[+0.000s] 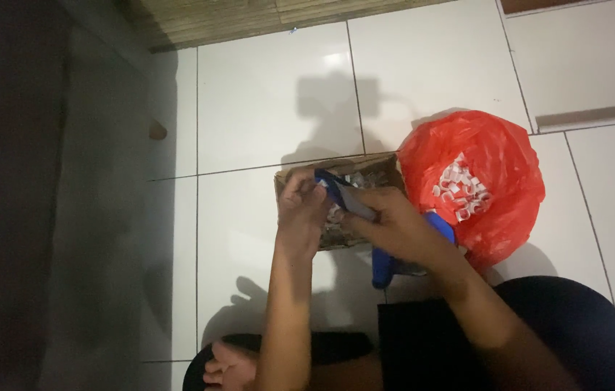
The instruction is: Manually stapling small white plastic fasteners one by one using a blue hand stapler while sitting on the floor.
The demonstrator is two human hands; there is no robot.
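My right hand (387, 226) grips a blue gun-shaped tool (383, 268), its handle hanging below my palm and its nozzle (330, 183) pointing up-left. My left hand (300, 208) pinches something small at the nozzle's tip; what it is stays hidden by my fingers. Both hands hover over an open cardboard box (387, 168) filled with several small pale pieces (356, 178). To the right lies an open red plastic bag (492, 156) holding several small white clip-like pieces (461, 192).
I sit on a white tiled floor (271, 101). My bare foot (229, 366) shows at the bottom, my dark-clothed knee (561, 326) at the lower right. A dark wall or furniture (10, 195) fills the left. A woven mat edge (249, 18) runs along the top.
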